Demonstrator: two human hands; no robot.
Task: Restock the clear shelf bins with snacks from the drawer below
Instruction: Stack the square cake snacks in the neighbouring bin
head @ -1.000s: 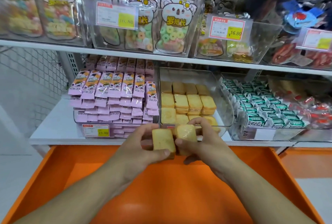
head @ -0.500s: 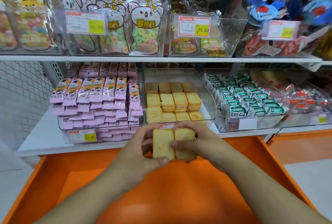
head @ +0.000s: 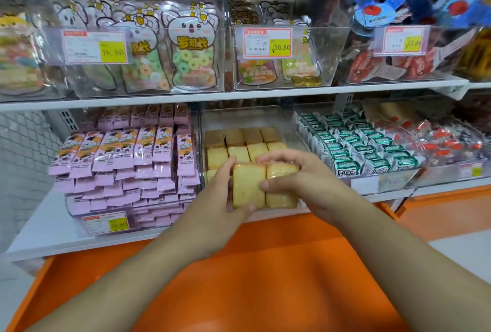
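Two yellow wrapped cake packs are pressed side by side in front of the clear middle bin. My left hand grips the left cake pack. The right cake pack is held by my right hand, fingers curled over its top. Both packs hover at the bin's front edge, above the orange drawer. Rows of the same yellow cakes fill the back of the bin; its front part is hidden by my hands.
A clear bin of pink wafer packs stands left of the cake bin, green-wrapped snacks right, red-wrapped ones further right. The upper shelf holds bins of gummy bags with price tags. The drawer's visible bottom is bare orange.
Both hands have brought the two cake packs together and lifted them slightly toward the bin's front edge. The camera has moved closer and shifted right.
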